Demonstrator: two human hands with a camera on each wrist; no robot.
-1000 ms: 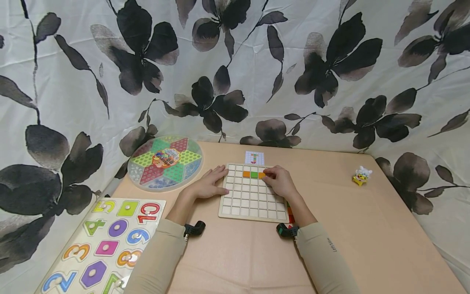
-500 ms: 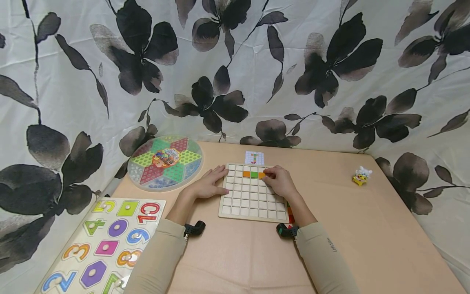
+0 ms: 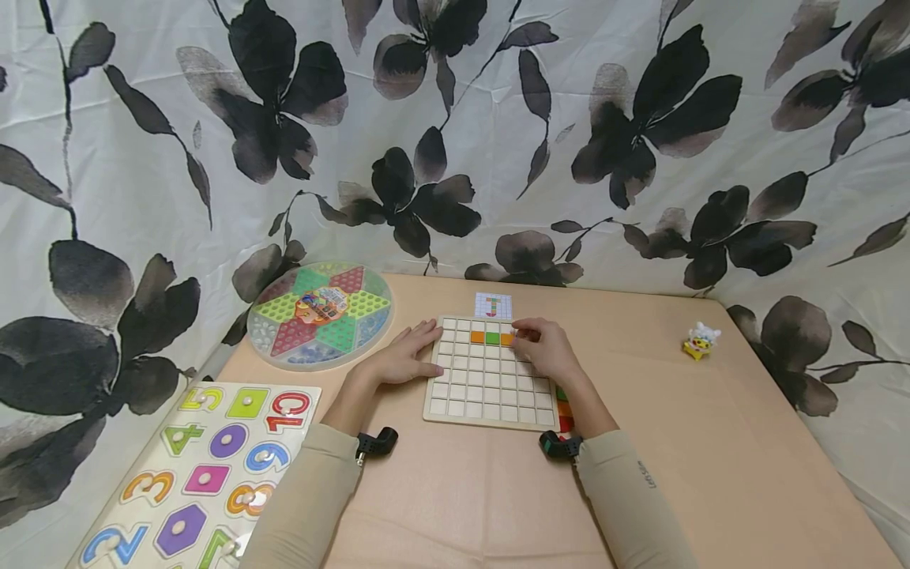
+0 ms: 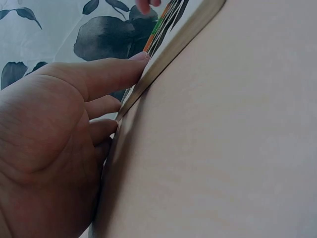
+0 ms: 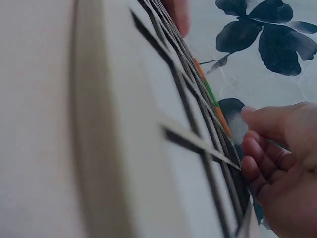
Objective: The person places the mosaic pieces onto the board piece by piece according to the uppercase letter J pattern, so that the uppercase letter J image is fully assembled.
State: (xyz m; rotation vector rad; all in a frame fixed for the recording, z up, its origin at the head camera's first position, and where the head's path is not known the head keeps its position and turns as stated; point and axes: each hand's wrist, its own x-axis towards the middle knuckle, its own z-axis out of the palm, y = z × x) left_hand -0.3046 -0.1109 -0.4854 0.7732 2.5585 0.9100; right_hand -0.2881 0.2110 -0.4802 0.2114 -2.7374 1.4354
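A white grid board in a pale wooden frame lies on the table in front of me. In one of its upper rows sit an orange tile, a green tile and a second orange tile. My left hand rests at the board's left side, fingers outstretched and thumb touching the edge; the left wrist view shows the thumb on that edge. My right hand hovers over the upper right cells beside the second orange tile, fingers loosely bent. No piece shows between them in the right wrist view.
Behind the board lies a small pattern card. Coloured pieces peek out at its right edge, partly behind my forearm. Left are a round star-patterned game board and a number puzzle; a small toy figure stands right.
My right hand has shifted slightly to the right, away from the second orange tile, and more of the coloured pieces beside the board show. My left hand has stayed put.
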